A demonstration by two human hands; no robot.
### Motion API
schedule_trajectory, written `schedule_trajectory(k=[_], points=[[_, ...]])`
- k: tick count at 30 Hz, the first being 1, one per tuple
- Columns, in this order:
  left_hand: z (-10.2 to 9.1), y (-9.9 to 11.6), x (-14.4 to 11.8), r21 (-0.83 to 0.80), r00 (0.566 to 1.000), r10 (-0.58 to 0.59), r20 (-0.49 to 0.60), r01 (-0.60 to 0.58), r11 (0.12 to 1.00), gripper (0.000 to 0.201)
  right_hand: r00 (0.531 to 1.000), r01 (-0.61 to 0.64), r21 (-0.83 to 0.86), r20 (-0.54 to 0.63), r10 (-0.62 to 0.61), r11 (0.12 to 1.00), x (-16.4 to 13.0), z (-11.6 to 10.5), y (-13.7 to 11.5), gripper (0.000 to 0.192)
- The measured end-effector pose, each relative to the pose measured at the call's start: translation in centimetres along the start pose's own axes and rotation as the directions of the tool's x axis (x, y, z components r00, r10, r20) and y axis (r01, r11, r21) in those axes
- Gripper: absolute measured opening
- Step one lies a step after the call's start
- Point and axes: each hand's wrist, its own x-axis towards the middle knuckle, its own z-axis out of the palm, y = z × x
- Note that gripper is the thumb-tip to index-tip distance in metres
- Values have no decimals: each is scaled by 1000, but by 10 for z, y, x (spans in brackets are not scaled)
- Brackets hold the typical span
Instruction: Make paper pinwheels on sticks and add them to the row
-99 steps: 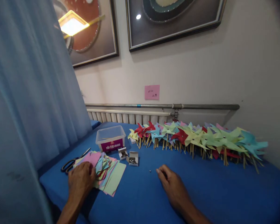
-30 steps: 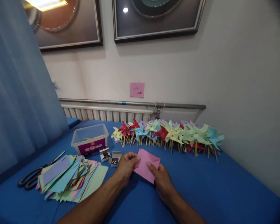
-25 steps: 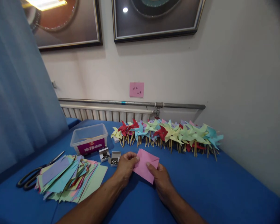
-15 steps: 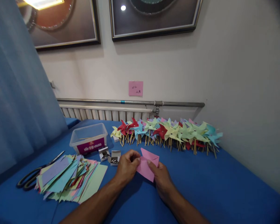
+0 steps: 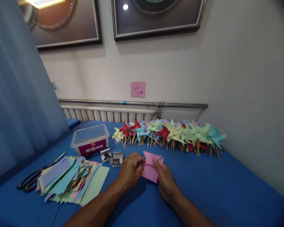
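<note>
A pink paper square (image 5: 149, 170) rests on the blue table (image 5: 227, 192), its corners folded in toward the middle. My left hand (image 5: 130, 171) pinches its left corner at the centre. Fingertips of my right hand (image 5: 164, 181) press a flap on its right side. To the left lies a loose pile of coloured paper squares (image 5: 69, 179). Behind the hands a long row of finished paper pinwheels (image 5: 172, 134) on wooden sticks lies along the wall.
Black scissors (image 5: 30, 179) lie at the far left beside the pile. A clear plastic tub (image 5: 90, 139) and two small open boxes of pins (image 5: 113, 157) stand behind it. A blue curtain (image 5: 19, 94) hangs left; a radiator and pipe (image 5: 132, 104) run along the wall.
My left hand left the paper pile with a pink square and brought it to the table's middle. Both hands have since folded its corners inward, so the sheet looks smaller.
</note>
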Motion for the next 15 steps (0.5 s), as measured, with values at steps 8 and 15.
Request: schedule_trajectory(k=[8, 15], points=[[-1, 0, -4, 213, 984, 152, 92, -168, 962, 24, 999, -35, 38, -4, 36, 999, 1, 1, -3, 42], [3, 2, 2, -143, 945, -327, 18, 326, 935, 11, 996, -2, -88, -88, -6, 996, 4, -2, -4, 42]])
